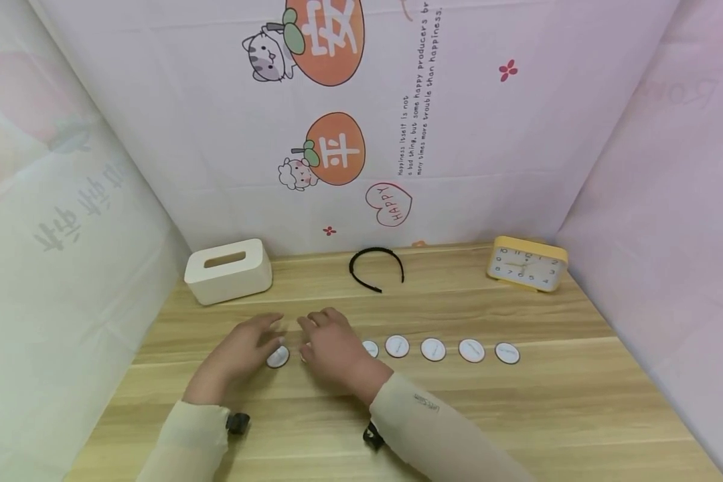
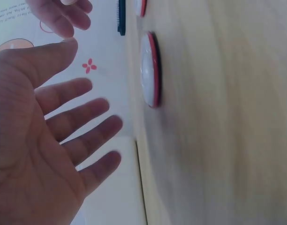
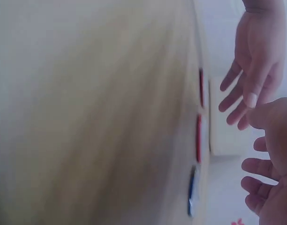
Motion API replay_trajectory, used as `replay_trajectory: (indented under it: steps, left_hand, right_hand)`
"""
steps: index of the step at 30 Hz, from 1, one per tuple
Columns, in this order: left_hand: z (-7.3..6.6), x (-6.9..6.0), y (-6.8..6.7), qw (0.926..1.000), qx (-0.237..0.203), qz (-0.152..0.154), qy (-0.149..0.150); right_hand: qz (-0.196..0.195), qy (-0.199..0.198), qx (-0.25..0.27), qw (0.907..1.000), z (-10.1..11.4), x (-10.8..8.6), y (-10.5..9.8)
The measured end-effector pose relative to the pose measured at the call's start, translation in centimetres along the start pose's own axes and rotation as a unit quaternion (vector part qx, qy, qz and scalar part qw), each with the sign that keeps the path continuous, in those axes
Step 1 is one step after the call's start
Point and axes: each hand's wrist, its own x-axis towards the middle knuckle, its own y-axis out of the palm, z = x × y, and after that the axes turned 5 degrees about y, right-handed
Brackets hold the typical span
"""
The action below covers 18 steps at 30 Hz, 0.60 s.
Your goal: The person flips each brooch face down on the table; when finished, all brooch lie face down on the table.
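Observation:
Several white round badges with thin coloured rims lie in a row on the table. My left hand (image 1: 244,348) hovers by the leftmost badge (image 1: 278,357), fingers spread and slightly bent. In the left wrist view a gap shows between that hand (image 2: 45,117) and a red-rimmed badge (image 2: 148,70). My right hand (image 1: 334,345) is over the row, hiding part of it, with its fingers loosely bent. The right wrist view shows nothing held in this hand (image 3: 275,159). To its right are a partly covered badge (image 1: 370,348) and another badge (image 1: 397,346).
At the back left stands a white tissue box (image 1: 229,271). A black headband (image 1: 376,250) lies at the back middle, and a yellow alarm clock (image 1: 527,263) stands at the back right. Printed cloth walls (image 1: 458,134) enclose the wooden table (image 1: 554,415) at the back and sides.

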Motion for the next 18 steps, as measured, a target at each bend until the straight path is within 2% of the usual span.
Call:
replay_trajectory:
  steps: [6, 11, 18]
  left_hand:
    - [-1.0, 0.8, -0.1, 0.999, 0.034, -0.028, 0.001]
    - [-1.8, 1.9, -0.1, 0.9962, 0.069, -0.053, 0.001]
    - [-3.4, 3.3, -0.1, 0.9949, 0.085, -0.052, -0.014]
  right_hand:
    - [-0.035, 0.021, -0.036, 0.9985, -2.2, -0.2, -0.8]
    - [-0.044, 0.055, -0.011, 0.9974, -4.1, -0.5, -1.5]
    - [-0.051, 0.097, 0.016, 0.9939, -7.2, -1.4, -2.2]
